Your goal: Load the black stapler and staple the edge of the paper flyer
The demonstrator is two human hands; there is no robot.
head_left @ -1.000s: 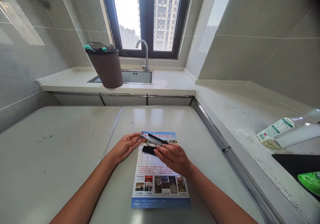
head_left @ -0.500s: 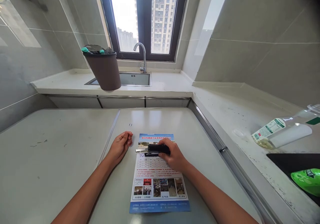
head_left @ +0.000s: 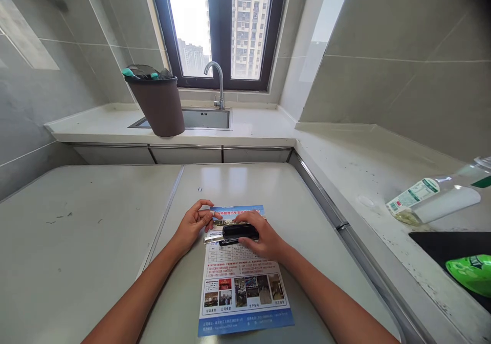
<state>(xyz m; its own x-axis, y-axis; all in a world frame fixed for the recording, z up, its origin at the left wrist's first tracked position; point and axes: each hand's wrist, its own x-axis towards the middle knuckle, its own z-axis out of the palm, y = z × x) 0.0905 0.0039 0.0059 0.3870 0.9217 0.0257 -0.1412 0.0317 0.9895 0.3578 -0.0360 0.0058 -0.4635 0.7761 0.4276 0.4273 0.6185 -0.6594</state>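
Observation:
A black stapler (head_left: 240, 231) is gripped in my right hand (head_left: 264, 236), its metal tray (head_left: 213, 239) jutting out to the left. Beneath it lies a printed flyer (head_left: 245, 295) with a blue border, photos and a table of text. My left hand (head_left: 195, 225) is beside the flyer's upper left edge, fingers bent together in a pinch above the tray. A tiny pale bit shows at its fingertips, too small to name. Two small staple-like pieces (head_left: 200, 189) lie on the table beyond my left hand.
The white table (head_left: 95, 262) has a seam left of the flyer. Behind it, a brown bin (head_left: 159, 106) stands by the sink (head_left: 207, 120) with its faucet (head_left: 220, 85). On the right counter are a tilted clear bottle (head_left: 441, 195) and a green packet (head_left: 470, 273).
My left hand has moved right and its fingers have uncurled partly, reaching the flyer's edge. The stapler in my right hand has shifted slightly left and down.

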